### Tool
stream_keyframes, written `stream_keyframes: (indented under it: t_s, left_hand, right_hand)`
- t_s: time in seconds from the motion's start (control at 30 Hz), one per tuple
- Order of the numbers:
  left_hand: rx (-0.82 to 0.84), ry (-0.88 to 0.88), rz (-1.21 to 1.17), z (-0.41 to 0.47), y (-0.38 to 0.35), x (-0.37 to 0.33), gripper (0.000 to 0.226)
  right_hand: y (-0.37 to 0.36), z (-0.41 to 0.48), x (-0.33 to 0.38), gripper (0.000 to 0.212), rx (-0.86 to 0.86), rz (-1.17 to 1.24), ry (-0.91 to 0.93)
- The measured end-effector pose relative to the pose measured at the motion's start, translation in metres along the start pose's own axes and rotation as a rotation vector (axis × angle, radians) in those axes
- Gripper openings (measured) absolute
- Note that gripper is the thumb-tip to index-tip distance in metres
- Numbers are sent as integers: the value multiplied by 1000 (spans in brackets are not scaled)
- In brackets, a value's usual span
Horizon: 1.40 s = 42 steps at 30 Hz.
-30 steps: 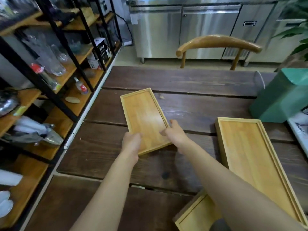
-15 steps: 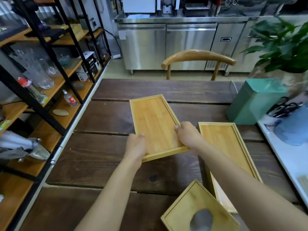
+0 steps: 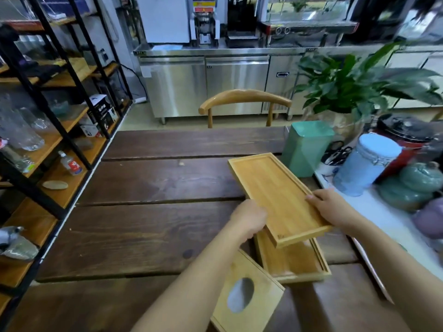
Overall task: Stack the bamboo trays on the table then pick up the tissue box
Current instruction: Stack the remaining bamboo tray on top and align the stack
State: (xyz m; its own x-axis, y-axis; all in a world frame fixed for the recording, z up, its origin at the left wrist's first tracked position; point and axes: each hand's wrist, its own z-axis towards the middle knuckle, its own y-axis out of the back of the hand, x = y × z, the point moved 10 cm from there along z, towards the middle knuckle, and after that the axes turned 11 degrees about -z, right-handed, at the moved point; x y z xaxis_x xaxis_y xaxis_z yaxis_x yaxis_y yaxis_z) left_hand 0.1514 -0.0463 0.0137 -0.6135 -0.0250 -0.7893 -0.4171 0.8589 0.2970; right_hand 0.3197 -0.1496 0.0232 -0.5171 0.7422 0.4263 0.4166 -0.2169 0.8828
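A: The smaller bamboo tray (image 3: 275,196) is held up off the worktop (image 3: 148,226), tilted, its near end raised over the larger bamboo tray (image 3: 293,262)

B: And the grip? The left hand (image 3: 248,218) is curled around the near left edge, fingers tucked underneath; the right hand (image 3: 332,207) is clamped on the right rim, thumb laid on top

A: Both grips closed on that one tray, then. The larger tray is seen flat on the worktop directly below, only its near half exposed

B: No contact between the two trays can be made out; a shadowed gap is seen at the near end

A: The tissue box (image 3: 247,295) is left lying near the bottom edge, just beside the larger tray's near left corner, oval opening facing up, partly covered by the left forearm

B: Beyond the raised tray's far end a green bin (image 3: 305,149) is seen standing, with a pale blue jar (image 3: 366,164) to its right and a chair (image 3: 244,99) at the far side
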Motion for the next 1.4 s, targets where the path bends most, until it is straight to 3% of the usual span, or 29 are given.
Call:
stream_keyframes:
  t_s: [0.1,0.23,0.43,0.6,0.83,0.93,1.03,1.13,1.27,1.4]
  left_hand:
    - [28,1,232,7,-30,4,38]
    - [43,72,366,24,-51,26,36]
    - [-12,163,321,31,-58,46,65]
    - [-29,161,332,29,-55,47,67]
    - [-46,152,418,25,-46,46,67]
    - [-100,156,315,27,-39,46,66]
    - [-96,240,54,33,-39,54,72]
    - [-66,332,-175,38,-51,63,69]
    - [-122,342,-275,41,-55,71,68]
    - [-160,340,-364,42,-57,75,62]
  right_hand:
    - [-7,-7,-29,33,-51,-13,-67]
    - [-26,-18,-53,24,-102,15,-133]
    - [-49,-27,-74,36,-138,68,-165]
    - [-59,-27,-76,44,-181,113,-114]
    - [-67,-32,-73,27,-129,140,-122]
    - [-67,-35,-67,28,-134,164,-125]
    - [-68,-38,-63,32,-131,178,-136]
    - [-69,-36,-63,18,-94,173,-136]
    - [-71,-32,-60,26,-28,275,-139]
    - [-71,-32,-55,17,14,360,-131]
